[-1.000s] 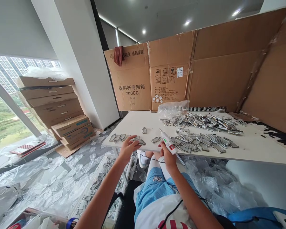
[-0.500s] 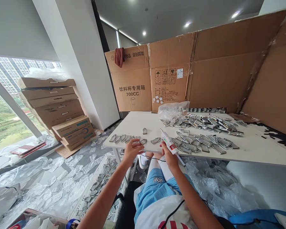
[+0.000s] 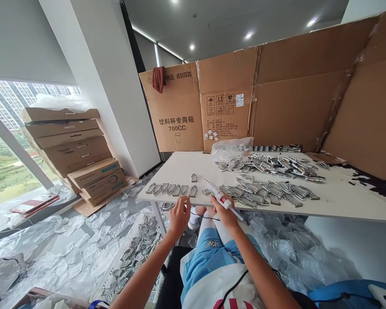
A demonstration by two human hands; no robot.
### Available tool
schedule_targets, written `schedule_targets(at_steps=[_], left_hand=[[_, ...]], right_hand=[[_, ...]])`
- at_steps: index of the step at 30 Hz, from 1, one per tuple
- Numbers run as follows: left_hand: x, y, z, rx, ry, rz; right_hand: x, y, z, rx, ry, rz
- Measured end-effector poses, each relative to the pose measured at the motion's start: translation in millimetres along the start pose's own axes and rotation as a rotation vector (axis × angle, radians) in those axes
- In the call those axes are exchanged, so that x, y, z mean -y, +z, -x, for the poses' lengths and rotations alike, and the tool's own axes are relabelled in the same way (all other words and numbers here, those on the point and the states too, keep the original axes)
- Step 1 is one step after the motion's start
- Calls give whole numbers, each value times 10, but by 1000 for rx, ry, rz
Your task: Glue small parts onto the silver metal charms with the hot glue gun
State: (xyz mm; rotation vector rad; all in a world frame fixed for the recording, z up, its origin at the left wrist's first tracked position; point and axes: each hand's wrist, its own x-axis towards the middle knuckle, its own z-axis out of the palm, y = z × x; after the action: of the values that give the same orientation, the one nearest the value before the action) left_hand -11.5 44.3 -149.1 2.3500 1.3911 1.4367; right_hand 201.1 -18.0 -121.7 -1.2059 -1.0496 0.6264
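Two bare hands show in the middle of my view, at the near edge of a white surface (image 3: 180, 165). I see the left hand (image 3: 179, 216) raised just in front of that edge, its fingers bent toward the thumb; from this angle I cannot tell how wide the gap between them is, or whether anything sits in it. Just beyond it, I have a row of metal pieces (image 3: 171, 189) lying side by side, leading off to the left, and one single piece (image 3: 194, 177) set farther back, apart from the row.

My right hand (image 3: 224, 210) is closed around a white glue gun (image 3: 219, 195) with red on its body. I have it tilted, the nozzle pointing up and to the left, toward the gap between the row and the heaps. Near the tool lies another metal piece (image 3: 206, 192), partly hidden from me.

To the right I see a front heap (image 3: 270, 191) of the same pieces, and behind it a back heap (image 3: 273, 165) near a crumpled clear bag (image 3: 231, 149). Tall cardboard panels (image 3: 286, 103) stand along the far side. Below, to the left, I see many more pieces in a long tray (image 3: 138, 246) beside the legs.
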Motion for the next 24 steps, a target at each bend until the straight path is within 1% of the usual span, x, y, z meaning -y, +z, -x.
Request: schedule_targets(at_steps=[1,3,5,7,10,13,24], left_hand=[[37,59,85,13,68,0],[90,177,239,24,140,2],[108,273,345,16,137,-8],[96,329,392,13,106,-16],[65,338,396,30,73,-17],[64,317,388,49,69,-25],[185,409,437,59,118,-29]], right_hand=[[10,5,7,-9,-3,2],[41,13,24,-17,-4,-6],[76,20,42,-17,8,-39],[102,29,56,-17,31,-76],[118,45,67,-28,57,-111],[126,54,75,-40,60,-125],[205,67,104,-49,62,-151]])
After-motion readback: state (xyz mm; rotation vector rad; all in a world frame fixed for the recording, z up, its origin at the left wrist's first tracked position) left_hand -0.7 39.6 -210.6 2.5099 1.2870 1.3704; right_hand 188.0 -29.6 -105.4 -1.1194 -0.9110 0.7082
